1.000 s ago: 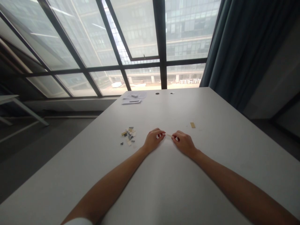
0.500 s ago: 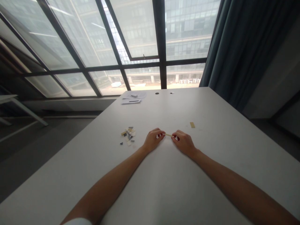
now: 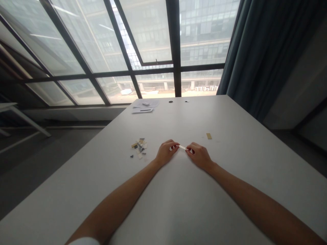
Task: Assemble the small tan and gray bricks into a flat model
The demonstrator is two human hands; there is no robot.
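Observation:
Between my two hands, just above the white table, is a narrow pale toy building plate point(image 3: 182, 147) with a row of small light marks along it. The fingertips of my left hand point(image 3: 167, 150) pinch its left end. My right hand point(image 3: 198, 153) pinches the right end between thumb and fingers. Left of my left hand lies a loose pile of small building pieces point(image 3: 139, 147) in tan, cream, grey and black. A flat tan plate point(image 3: 208, 136) rests on the table beyond my right hand.
The white table point(image 3: 178, 197) stretches toward the windows. Papers point(image 3: 142, 110) lie at its far left corner, and two small round dark fittings, including a dark disc point(image 3: 171, 101), sit near the far edge. A dark blue curtain point(image 3: 255, 51) hangs at the right.
The plate between my fingers has turned: its tan edge showed before, and now a whiter, marked face shows. Both hands keep their pinch in nearly the same place.

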